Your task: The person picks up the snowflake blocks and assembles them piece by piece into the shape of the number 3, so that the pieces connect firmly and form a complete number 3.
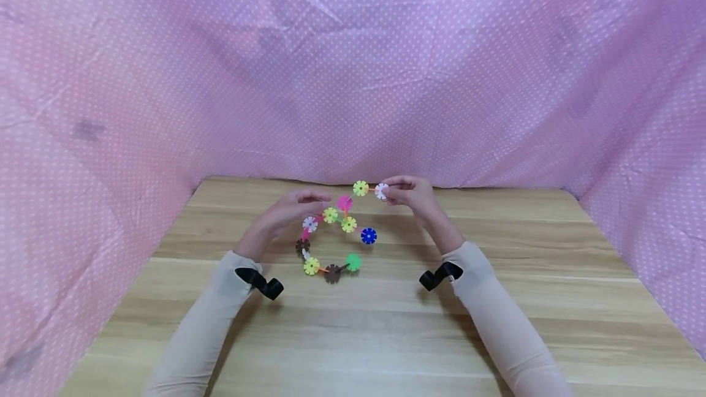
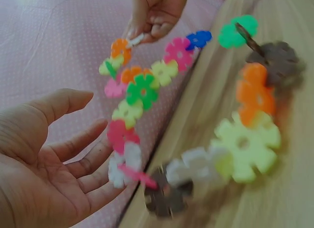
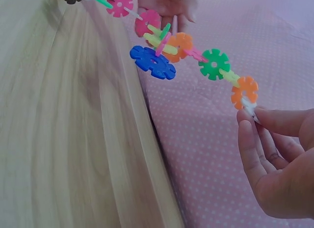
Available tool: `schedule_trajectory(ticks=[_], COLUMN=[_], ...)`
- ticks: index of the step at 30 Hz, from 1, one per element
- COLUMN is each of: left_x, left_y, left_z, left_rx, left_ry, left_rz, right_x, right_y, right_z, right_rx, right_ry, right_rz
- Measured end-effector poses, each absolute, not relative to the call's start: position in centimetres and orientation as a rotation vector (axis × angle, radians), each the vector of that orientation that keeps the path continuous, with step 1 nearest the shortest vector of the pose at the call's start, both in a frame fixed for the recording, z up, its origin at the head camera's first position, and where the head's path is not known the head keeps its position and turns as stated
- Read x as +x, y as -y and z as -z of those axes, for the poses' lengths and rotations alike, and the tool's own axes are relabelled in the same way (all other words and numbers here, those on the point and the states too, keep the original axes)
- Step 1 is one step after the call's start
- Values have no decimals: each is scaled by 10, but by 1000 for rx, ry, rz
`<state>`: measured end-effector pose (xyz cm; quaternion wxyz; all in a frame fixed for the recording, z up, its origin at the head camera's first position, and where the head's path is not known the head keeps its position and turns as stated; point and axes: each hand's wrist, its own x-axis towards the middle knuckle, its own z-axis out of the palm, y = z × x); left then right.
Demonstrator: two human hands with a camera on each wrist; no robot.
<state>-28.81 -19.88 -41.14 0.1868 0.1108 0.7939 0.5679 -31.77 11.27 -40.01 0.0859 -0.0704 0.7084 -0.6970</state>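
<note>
A chain of notched plastic snowflake discs (image 1: 330, 215) in several colours hangs above the table, curving round on its lower left. My right hand (image 1: 410, 195) pinches the white disc (image 3: 249, 109) at its upper end between thumb and fingers. My left hand (image 2: 54, 154) is beside the chain's left part, fingers extended and spread. Its fingertips are close to another white disc (image 2: 125, 164); whether they touch it I cannot tell. A blue disc (image 1: 369, 236) sticks out on a short side branch. At the chain's lower free end is a green disc (image 1: 353, 262), beyond a brown one (image 1: 333, 273).
Below the hands lies a wood-grain table (image 1: 375, 336). Pink polka-dot cloth (image 1: 353, 78) hangs behind the table and along both sides. A black strap mount (image 1: 259, 282) sits on the left wrist, and a similar mount (image 1: 441, 276) is on the right.
</note>
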Motion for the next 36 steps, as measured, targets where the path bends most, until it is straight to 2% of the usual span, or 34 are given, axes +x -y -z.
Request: schedule_trajectory(ticks=[10, 24, 36], left_x=[-278, -258, -262], left_y=[217, 217, 219], left_z=[419, 437, 432], left_rx=[286, 203, 145], left_ry=[-2143, -2041, -2020], left_rz=[-1609, -1601, -1712], right_x=[-318, -314, -307], right_y=[-123, -131, -156], right_z=[395, 393, 400], right_rx=[-199, -168, -233], right_ry=[-2078, -2086, -2150], right_rz=[2156, 2162, 2040])
